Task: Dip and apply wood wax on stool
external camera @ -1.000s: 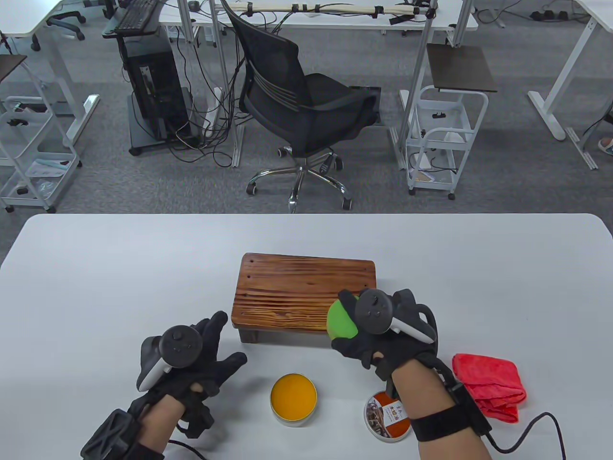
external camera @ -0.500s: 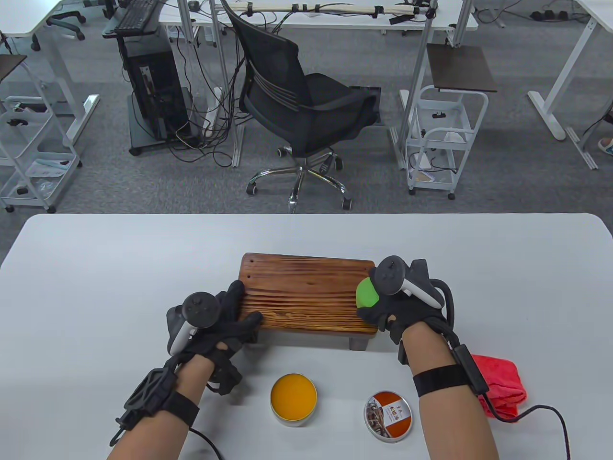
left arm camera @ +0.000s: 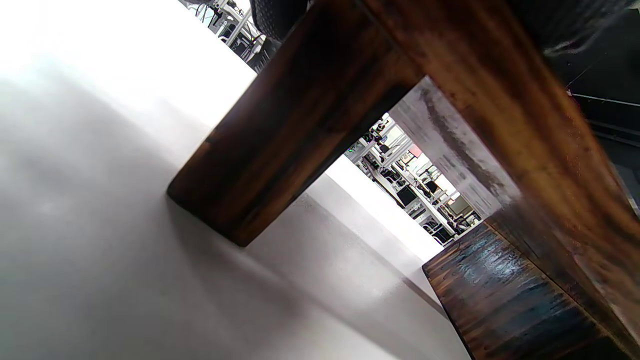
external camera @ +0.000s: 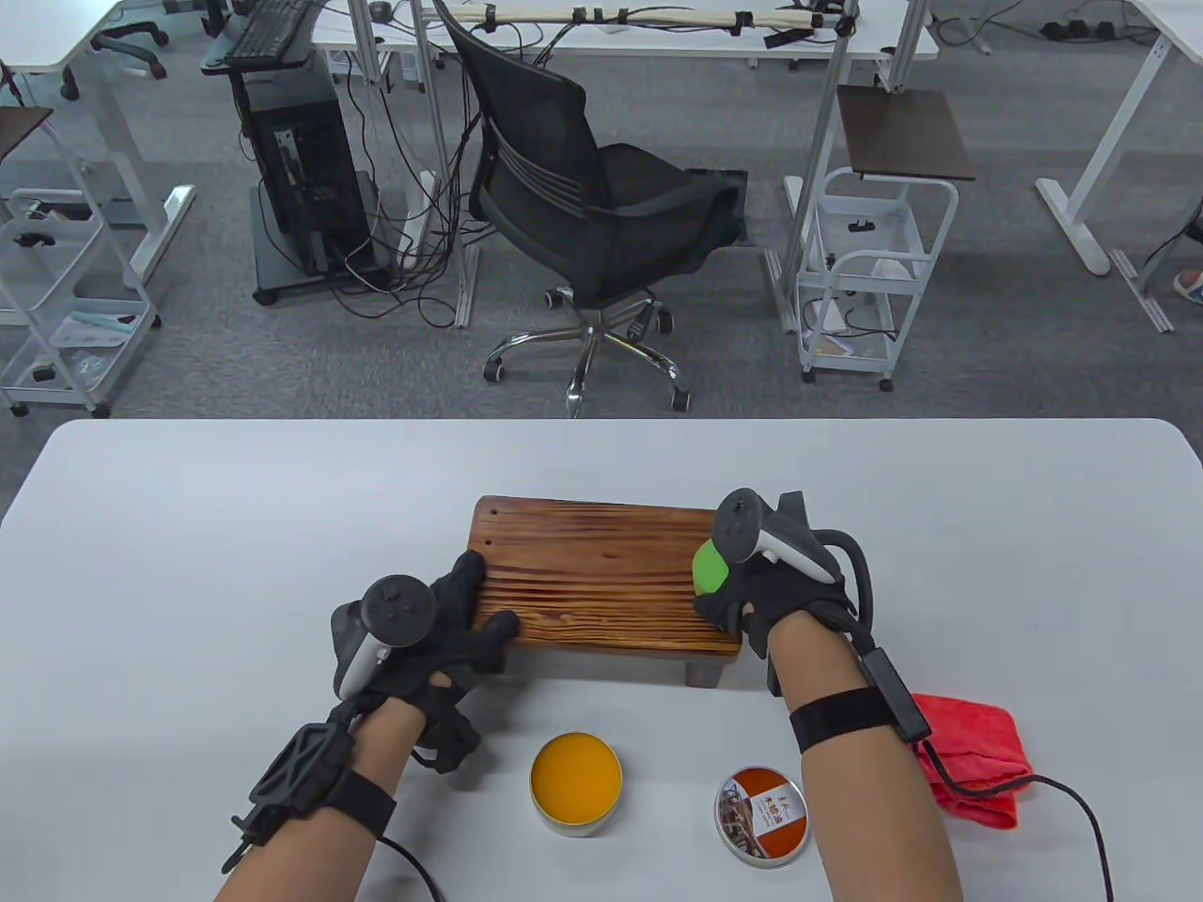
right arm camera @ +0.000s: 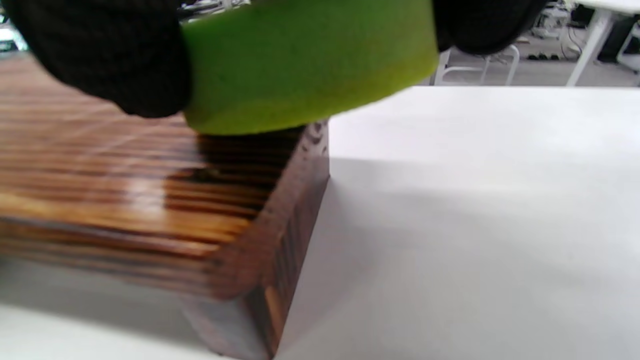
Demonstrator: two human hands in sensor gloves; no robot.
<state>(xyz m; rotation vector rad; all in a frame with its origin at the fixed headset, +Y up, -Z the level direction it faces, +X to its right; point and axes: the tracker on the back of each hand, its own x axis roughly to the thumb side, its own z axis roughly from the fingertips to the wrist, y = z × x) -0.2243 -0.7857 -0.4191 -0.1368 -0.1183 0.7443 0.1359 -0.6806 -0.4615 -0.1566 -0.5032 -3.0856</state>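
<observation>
Two hands work the wooden stool (external camera: 601, 578) mid-desk: left hand (external camera: 442, 625) grips its corner, right hand (external camera: 761, 587) pinches a green sponge (external camera: 710, 567) there; most of the top looks unwaxed.

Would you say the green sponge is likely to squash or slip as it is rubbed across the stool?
The green sponge looks soft, so it probably squashes. Pinched in the right hand, it seems unlikely to slip.

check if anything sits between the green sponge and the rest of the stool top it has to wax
Nothing visible does. The round green sponge in the right hand sits at the wooden stool's right end; bare top stretches to the left hand gripping the left edge.
</observation>
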